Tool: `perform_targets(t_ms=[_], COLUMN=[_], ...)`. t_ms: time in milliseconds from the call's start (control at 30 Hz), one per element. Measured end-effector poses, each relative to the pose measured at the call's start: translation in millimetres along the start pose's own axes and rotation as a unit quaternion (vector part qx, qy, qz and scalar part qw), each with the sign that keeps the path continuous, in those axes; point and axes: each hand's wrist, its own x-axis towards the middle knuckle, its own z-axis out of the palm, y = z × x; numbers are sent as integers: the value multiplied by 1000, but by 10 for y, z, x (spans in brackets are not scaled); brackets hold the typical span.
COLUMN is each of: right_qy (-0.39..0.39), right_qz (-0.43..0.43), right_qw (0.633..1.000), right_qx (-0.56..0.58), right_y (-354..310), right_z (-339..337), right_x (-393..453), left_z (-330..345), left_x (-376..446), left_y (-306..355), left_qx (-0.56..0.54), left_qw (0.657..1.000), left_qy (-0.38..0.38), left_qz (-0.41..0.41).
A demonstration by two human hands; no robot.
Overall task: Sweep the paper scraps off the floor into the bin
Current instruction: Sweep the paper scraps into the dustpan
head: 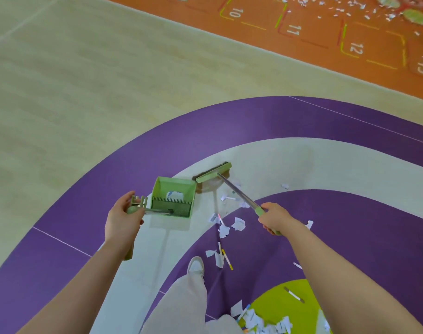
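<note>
My left hand (123, 218) grips the top of the handle of a green long-handled dustpan (173, 196), which stands on the floor with a scrap or two inside. My right hand (274, 218) grips the green end of a broom handle (239, 192). The green broom head (214, 173) rests on the floor just right of the dustpan's far corner. White paper scraps (229, 227) lie scattered between the broom and my shoe, with a bigger heap (261, 321) at the bottom on the lime patch.
Coloured pens (226, 257) and a marker (293, 294) lie among the scraps. My white shoe (195, 266) and trouser leg stand at bottom centre. Many more scraps (338, 8) cover the orange numbered mat at top right. The floor has purple and cream rings.
</note>
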Motion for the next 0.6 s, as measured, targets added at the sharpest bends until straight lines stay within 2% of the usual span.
perform_targets(t_ms=[133, 200, 600], right_qy=[11, 12, -29], right_qz=[1, 18, 126], right_qw=[986, 979, 982], right_qx=[-166, -201, -137], right_y=[45, 160, 823], right_z=[47, 85, -199], right_x=[179, 216, -358], left_z=[118, 154, 316], left_x=[220, 286, 469], left_y=[91, 120, 424], left_qx=[17, 19, 11], left_qw=[999, 999, 1000], left_qy=[-32, -28, -24], left_qz=[5, 0, -2])
